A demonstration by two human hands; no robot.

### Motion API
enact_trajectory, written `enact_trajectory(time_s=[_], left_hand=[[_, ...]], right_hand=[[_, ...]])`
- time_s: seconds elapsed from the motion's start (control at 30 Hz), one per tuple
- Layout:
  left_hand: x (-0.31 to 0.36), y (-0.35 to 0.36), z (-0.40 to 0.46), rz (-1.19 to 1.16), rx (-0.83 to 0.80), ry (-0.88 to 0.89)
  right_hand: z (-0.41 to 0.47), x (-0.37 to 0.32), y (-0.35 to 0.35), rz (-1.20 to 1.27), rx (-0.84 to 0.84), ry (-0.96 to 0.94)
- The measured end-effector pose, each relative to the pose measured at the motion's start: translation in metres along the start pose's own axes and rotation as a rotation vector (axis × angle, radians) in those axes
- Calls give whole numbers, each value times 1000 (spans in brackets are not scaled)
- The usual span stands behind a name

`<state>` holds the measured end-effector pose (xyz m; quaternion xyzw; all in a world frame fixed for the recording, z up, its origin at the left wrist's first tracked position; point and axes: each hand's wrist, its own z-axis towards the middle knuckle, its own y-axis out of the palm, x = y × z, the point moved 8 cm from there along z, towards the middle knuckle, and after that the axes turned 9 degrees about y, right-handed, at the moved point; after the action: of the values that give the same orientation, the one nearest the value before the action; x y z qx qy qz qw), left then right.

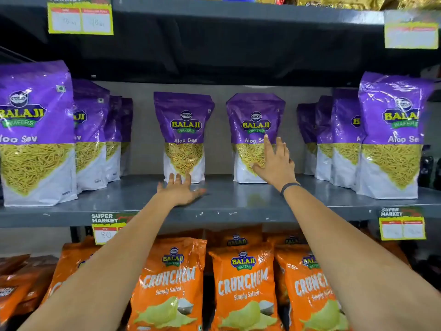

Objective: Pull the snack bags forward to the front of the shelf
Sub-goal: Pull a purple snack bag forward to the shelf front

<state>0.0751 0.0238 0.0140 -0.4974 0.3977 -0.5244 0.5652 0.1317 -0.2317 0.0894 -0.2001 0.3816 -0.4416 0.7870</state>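
Observation:
Two purple Aloo Sev bags stand upright at the back of the grey shelf (226, 199): the left middle bag (183, 130) and the right middle bag (253, 120). My left hand (180, 189) lies palm down on the shelf just in front of the left middle bag, fingers spread, holding nothing. My right hand (276, 163) is raised with spread fingers in front of the right middle bag's lower right part; whether it touches the bag I cannot tell.
A row of Aloo Sev bags (35, 134) reaches the shelf front at left, another row (391, 137) at right. Orange Crunchem bags (241, 287) fill the shelf below. Price tags (402, 226) hang on the shelf edge. The upper shelf (238, 13) overhangs.

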Motion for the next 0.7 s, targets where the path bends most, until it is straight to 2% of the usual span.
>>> enact_trajectory(time_s=[0.1,0.2,0.53,0.7], left_hand=[[-2,8,7,14,-89,12],[-4,12,9,-30,-90,28],[-3,11,8,-21,-107,12],[-1,10,4,-16,-125,1]], right_hand=[[26,-1,14,-36,-43,-15],[47,-9,33,-69,-74,-33],[69,-14,69,-116,11,65],[71,-14,70,-199,51,45]])
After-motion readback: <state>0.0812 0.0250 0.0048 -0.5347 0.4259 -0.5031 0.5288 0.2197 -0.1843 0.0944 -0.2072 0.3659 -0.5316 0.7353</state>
